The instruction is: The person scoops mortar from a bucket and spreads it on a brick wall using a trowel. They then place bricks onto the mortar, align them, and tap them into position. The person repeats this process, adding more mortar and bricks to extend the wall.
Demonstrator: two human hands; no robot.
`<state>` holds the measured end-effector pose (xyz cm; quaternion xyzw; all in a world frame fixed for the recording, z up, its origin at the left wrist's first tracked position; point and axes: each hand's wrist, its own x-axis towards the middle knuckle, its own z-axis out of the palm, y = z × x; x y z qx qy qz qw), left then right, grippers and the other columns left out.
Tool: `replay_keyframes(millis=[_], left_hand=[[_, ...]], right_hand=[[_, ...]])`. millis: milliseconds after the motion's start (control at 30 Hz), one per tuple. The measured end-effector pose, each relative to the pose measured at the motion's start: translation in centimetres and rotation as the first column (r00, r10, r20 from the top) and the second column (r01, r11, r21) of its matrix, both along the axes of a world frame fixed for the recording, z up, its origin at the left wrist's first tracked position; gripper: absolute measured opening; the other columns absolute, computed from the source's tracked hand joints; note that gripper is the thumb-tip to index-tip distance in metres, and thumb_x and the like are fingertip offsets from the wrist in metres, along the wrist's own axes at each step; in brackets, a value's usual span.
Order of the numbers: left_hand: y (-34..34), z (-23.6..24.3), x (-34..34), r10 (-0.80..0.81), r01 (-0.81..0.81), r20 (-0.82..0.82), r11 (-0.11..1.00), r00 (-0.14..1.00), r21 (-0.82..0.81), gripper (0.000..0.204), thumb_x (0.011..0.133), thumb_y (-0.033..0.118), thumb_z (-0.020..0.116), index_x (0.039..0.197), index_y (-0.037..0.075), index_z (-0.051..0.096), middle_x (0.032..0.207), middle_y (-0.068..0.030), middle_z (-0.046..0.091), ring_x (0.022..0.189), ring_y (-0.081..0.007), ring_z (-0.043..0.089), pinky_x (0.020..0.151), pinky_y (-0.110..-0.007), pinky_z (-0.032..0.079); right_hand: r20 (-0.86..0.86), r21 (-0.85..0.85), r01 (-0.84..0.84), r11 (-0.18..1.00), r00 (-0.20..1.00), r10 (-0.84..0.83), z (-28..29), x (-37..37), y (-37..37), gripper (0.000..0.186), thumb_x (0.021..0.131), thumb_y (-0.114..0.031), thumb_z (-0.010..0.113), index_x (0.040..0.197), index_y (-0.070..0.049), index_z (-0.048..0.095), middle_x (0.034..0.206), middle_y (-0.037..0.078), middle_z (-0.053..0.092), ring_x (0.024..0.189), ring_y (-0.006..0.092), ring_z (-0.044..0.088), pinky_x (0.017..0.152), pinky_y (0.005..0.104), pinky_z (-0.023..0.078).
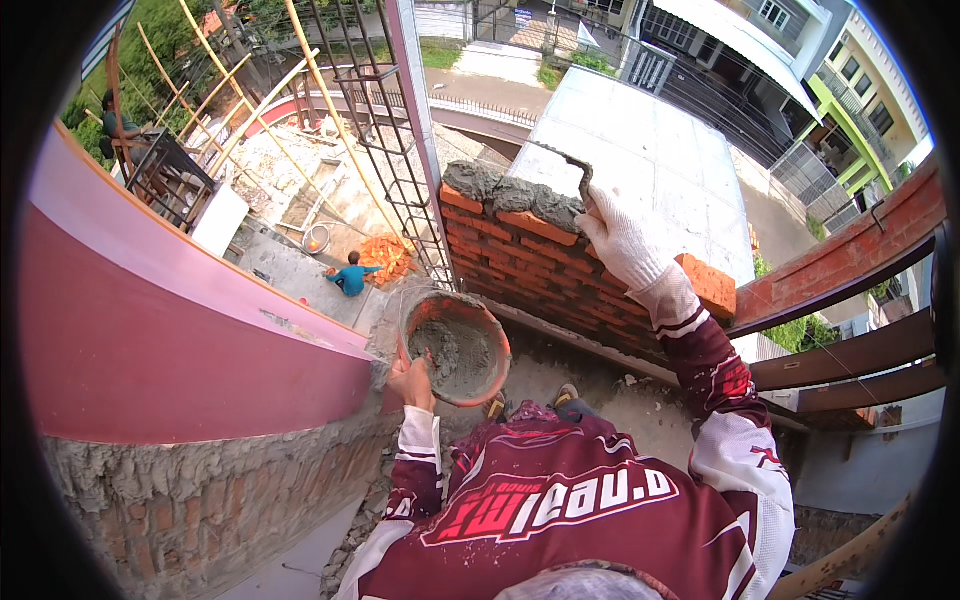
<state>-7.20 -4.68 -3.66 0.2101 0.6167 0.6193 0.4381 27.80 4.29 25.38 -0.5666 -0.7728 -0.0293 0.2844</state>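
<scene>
My left hand [411, 383], bare, grips the near-left rim of an orange bucket [503, 362], holding it tilted toward me. Wet grey mortar [458, 350] lies inside. In a white knitted glove, my right hand [628, 243] is closed round a trowel [587, 182], its mortar-crusted blade seen nearly edge-on. That hand hovers over the top of a red brick wall [520, 265]. A lumpy band of mortar [515, 194] covers the wall top left of the glove. Right of my wrist, an orange brick [708, 287] sits on the wall. The glove hides the trowel's handle.
A rebar cage [385, 130] rises at the wall's left end. A curved pink wall [190, 330] stands at left. Far below, a person in teal [350, 278] squats by piled orange bricks [386, 258], near bamboo poles [265, 115]. A pale flat roof [640, 150] lies beyond the brick wall.
</scene>
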Motion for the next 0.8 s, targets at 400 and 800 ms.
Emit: replay_keyframes(millis=[400, 800], left_hand=[[-10.1, -3.1, 0.0, 0.272, -0.269, -0.016, 0.941, 0.962, -0.207, 0.038, 0.074, -0.008, 0.053, 0.107, -0.004, 0.072, 0.092, -0.0068, 0.073, 0.074, -0.0141, 0.068, 0.066, -0.028, 0.053], [-17.9, -2.1, 5.3, 0.619, -0.686, -0.303, 0.608, 0.725, -0.399, 0.034, 0.074, -0.003, 0.056, 0.106, -0.002, 0.067, 0.085, -0.0047, 0.067, 0.066, -0.0161, 0.062, 0.061, -0.029, 0.048]], right_hand=[[0.171, -0.674, -0.014, 0.739, 0.97, 0.174, 0.6, 3.6, 20.6, 0.031, 0.085, -0.025, 0.068, 0.108, -0.005, 0.066, 0.085, 0.012, 0.069, 0.077, 0.0249, 0.066, 0.068, 0.0399, 0.054], [0.561, -0.634, -0.139, 0.761, 0.594, 0.576, -8.4, -2.7, 35.2, 0.037, 0.081, -0.016, 0.078, 0.116, -0.008, 0.074, 0.1, 0.009, 0.077, 0.09, 0.0284, 0.072, 0.081, 0.0396, 0.059]])
